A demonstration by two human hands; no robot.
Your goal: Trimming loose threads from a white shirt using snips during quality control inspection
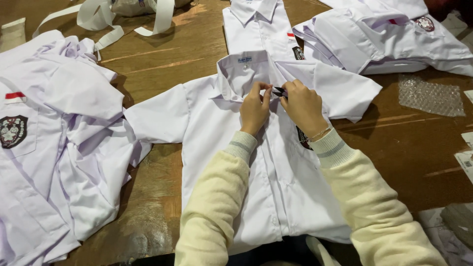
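Observation:
A white short-sleeved school shirt [207, 123] lies flat and front-up on the brown wooden table [162, 59], collar away from me. My left hand [254, 109] pinches the shirt's front placket just below the collar. My right hand [304, 106] is closed on a small black tool [279, 91], probably thread snips, whose tip meets the fabric between the two hands. Both arms wear cream knitted sleeves with grey-striped cuffs. A dark chest badge [301, 139] is mostly hidden under my right wrist.
A heap of white shirts [54, 148] with a dark badge lies at the left. More folded white shirts [389, 34] sit at the back right, another [256, 24] behind the collar. White ribbon strips [106, 24] lie at the back left, bubble wrap [431, 96] at the right.

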